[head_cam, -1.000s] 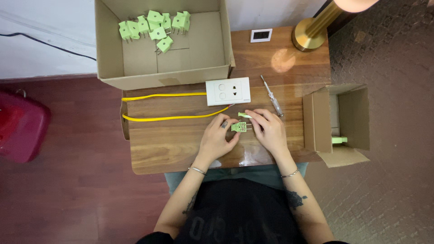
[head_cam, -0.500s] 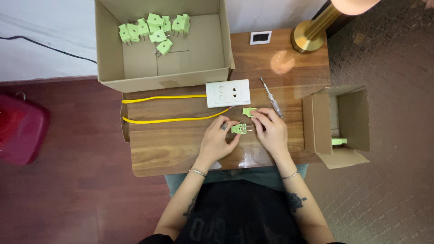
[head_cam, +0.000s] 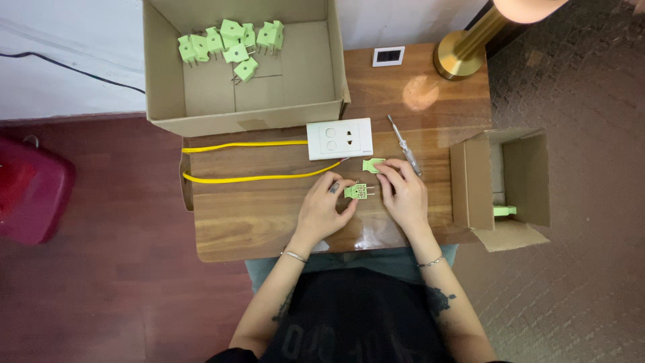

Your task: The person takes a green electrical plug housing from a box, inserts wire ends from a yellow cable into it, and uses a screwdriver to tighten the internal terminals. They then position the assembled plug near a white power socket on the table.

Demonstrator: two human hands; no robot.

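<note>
My left hand [head_cam: 324,209] pinches a small green plug part with metal prongs [head_cam: 357,191] just above the wooden table [head_cam: 262,215]. My right hand [head_cam: 402,193] rests to the right of it, its fingertips touching a separate green cover piece [head_cam: 372,164] lying on the table. A white socket block [head_cam: 339,138] with a yellow cable [head_cam: 255,178] lies just beyond both hands. A slim screwdriver [head_cam: 404,145] lies to the right of the socket.
A large open cardboard box [head_cam: 302,74] at the back left holds several green plugs [head_cam: 232,40]. A smaller open box [head_cam: 500,178] at the right table edge contains one green plug [head_cam: 504,211]. A brass lamp base [head_cam: 460,57], a small white device [head_cam: 388,56], a red object [head_cam: 30,195] on the floor.
My right hand has shifted slightly up and right toward the loose green cover piece. The left hand keeps holding the pronged part in nearly the same place.
</note>
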